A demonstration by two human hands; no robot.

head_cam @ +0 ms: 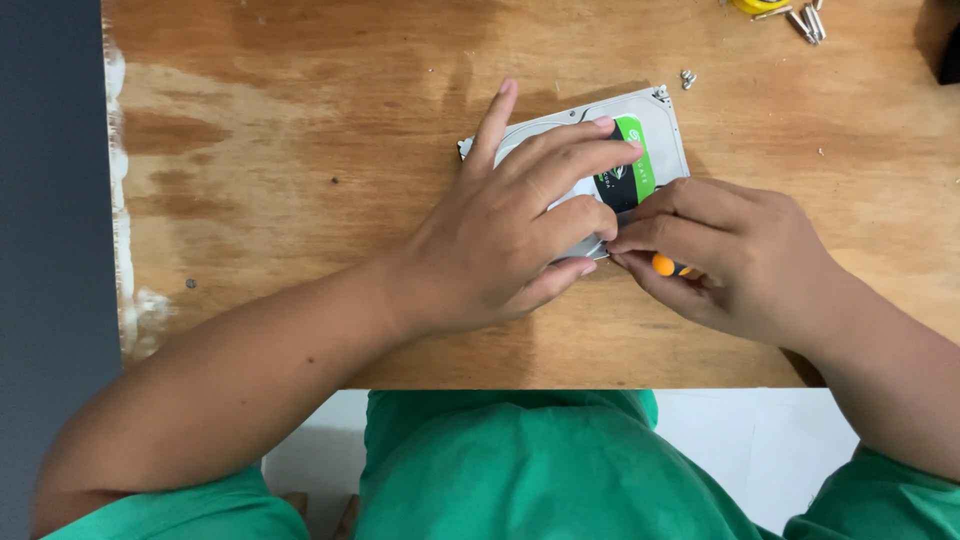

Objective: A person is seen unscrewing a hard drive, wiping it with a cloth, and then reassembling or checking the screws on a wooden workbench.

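A silver hard drive (655, 120) with a green and black label lies flat on the wooden table (300, 180). My left hand (510, 235) rests on top of it, fingers spread over the cover and pressing it down. My right hand (725, 255) is closed around a small screwdriver with an orange handle (664, 266), its tip hidden at the drive's near edge, right beside my left fingers.
Two small loose screws (687, 78) lie just past the drive's far right corner. Several metal bits (810, 22) and a yellow object (758, 6) sit at the table's far edge, and a dark object (945, 45) is at the far right corner.
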